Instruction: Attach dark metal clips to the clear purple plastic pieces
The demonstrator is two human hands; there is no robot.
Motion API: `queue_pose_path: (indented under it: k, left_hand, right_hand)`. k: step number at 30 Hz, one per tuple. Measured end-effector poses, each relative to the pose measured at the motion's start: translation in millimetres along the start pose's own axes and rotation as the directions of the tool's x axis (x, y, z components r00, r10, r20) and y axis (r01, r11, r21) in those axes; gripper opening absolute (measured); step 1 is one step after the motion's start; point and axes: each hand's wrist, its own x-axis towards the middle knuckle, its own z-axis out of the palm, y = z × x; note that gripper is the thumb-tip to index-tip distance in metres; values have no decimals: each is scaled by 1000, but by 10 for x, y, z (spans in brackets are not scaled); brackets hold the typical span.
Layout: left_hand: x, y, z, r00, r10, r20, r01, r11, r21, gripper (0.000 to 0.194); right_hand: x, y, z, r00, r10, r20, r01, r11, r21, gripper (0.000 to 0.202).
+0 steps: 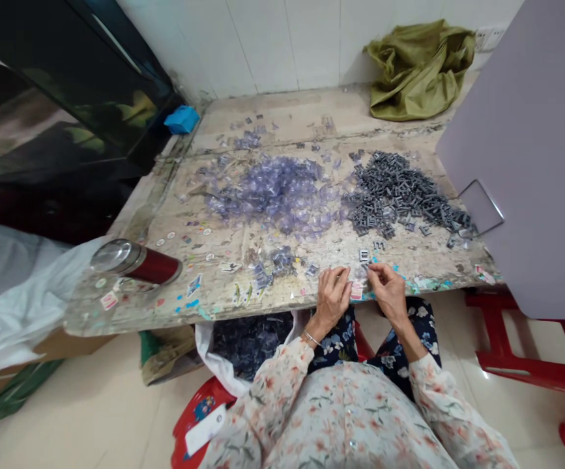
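Observation:
My left hand (333, 296) is at the table's front edge with its fingers bent together; whatever its fingertips hold is too small to make out. To its right, my right hand (388, 290) pinches a small dark piece (366, 266) between thumb and fingertips. Just beyond that hand lie a square grey piece (363, 255) and another small grey piece (378, 245). A heap of dark grey pieces (394, 189) spreads at the right of the table. Clear purplish pieces (282, 189) are heaped in the middle, and a smaller cluster (282, 259) sits nearer the front edge.
A red flask (152, 264) lies at the table's (130, 303) front left. Behind are a blue box (182, 120) and an olive cloth (416, 71). A lilac panel (521, 156) borders the right. Below the table stand an open bag of dark pieces (250, 342) and a red stool (531, 371).

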Motion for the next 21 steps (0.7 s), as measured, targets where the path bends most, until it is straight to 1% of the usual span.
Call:
queue_pose_path:
  k: [4,6,8,9,11,13,15,17,19,21]
  left_hand:
    - [-30,-55,-18,994,101,45,-101,995,-6,31]
    - [-39,-71,-17,993,104,48,-104,995,-6,29]
    - [-39,-67,-14,997,71,27,-71,997,1,28]
    - [-36,-59,-14,999,50,10,-50,999,2,26]
    - [-23,-37,-22,999,-3,-32,3,1000,0,24]
    - [-6,-15,-37,997,-50,-55,49,999,-10,23]
    - [10,-1,-49,997,-63,-34,62,998,-26,22]
    - [21,6,-52,999,-53,4,54,997,-48,21]
    - [26,9,-48,998,-55,16,57,995,-78,19]
    - [29,12,-45,997,-76,5,76,990,-117,18]
  right_hand:
    - [-118,-98,180,988,32,151,-35,999,17,25]
    - [-120,-115,204,979,37,201,-44,999,29,25]
    - [-88,-113,171,973,12,232,-17,1000,17,27]
    - [-61,-107,135,973,-15,229,19,1000,-15,28]
    - [6,-86,36,978,-112,175,140,978,-156,29]
    - [78,-54,-73,962,-244,122,271,899,-344,28]
    - [138,-12,-158,928,-340,149,369,803,-468,31]
    - [176,35,-200,905,-366,218,425,748,-510,35]
    - [193,74,-201,893,-359,270,449,725,-522,35]
    - [202,96,-183,891,-345,294,452,717,-531,31]
